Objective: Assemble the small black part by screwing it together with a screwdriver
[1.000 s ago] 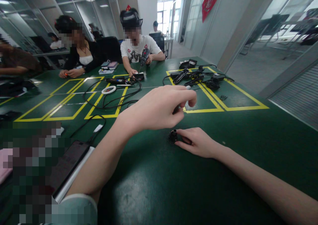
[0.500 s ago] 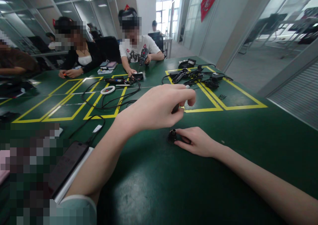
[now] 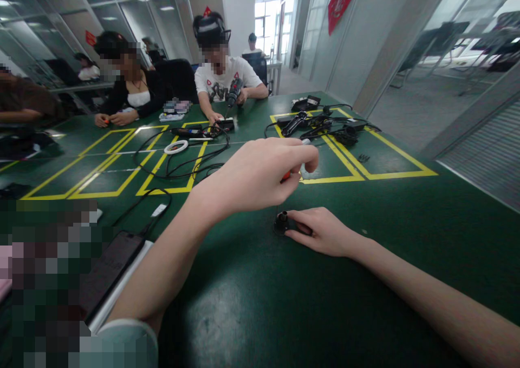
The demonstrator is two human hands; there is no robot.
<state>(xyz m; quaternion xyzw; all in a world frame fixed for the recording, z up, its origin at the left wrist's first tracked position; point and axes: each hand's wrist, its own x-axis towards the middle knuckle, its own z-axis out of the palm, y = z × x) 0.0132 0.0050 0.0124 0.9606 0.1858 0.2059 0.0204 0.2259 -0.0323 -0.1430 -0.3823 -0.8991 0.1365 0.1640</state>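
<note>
My left hand (image 3: 260,173) is closed, with curled fingers and thumb, above the green table. A screwdriver handle (image 3: 286,177) is mostly hidden in its grip, and only a red-orange patch shows between fingers and thumb. Directly below is a small black round part (image 3: 281,225) with a short tube sticking up, lying on the tabletop. My right hand (image 3: 319,230) rests on the table and pinches this part's right side between thumb and fingers. Whether the screwdriver tip touches the part cannot be made out.
Yellow tape rectangles (image 3: 402,173) mark the green table (image 3: 325,314). Black cables and devices (image 3: 320,124) lie at the back right. A white ring (image 3: 176,147) sits among cables, and a phone (image 3: 114,270) lies at left. Across the table a person holds a power drill (image 3: 234,92).
The patch visible in my left hand has gone from dark to red-orange, as the handle has turned. My left fingers have shifted slightly; my right hand and the black part stay put.
</note>
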